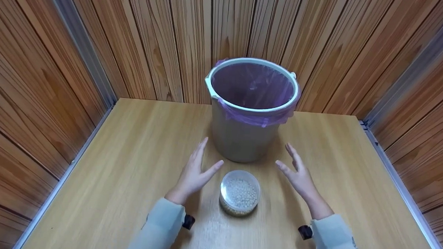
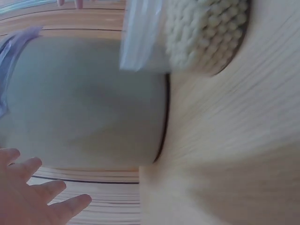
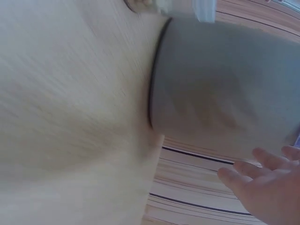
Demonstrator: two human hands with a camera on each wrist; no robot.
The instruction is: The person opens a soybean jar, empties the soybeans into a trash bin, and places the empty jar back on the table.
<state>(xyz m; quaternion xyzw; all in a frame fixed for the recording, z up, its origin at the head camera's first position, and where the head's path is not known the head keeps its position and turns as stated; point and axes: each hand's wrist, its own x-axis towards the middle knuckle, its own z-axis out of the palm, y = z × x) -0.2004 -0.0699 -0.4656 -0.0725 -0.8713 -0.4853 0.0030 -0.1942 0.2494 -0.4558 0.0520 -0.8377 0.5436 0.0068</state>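
Observation:
A round clear tub [image 1: 240, 193] with a lid, partly filled with small pale beads or beans [image 2: 206, 33], stands upright on the table between my hands. My left hand [image 1: 194, 174] is held to its left, fingers extended and thumb apart, touching nothing. On the other side my right hand [image 1: 301, 179] is spread in much the same way, also apart from the tub. Behind the tub stands a grey bin [image 1: 243, 140] with a pale rim, lined with a purple plastic bag [image 1: 258, 120]. The bin's side also fills much of the right wrist view.
The wooden table [image 1: 132, 154] has metal rails [image 1: 69, 167] along its left and right edges. Wood-plank walls [image 1: 191, 35] rise at the back and both sides, with the bin close to the back one.

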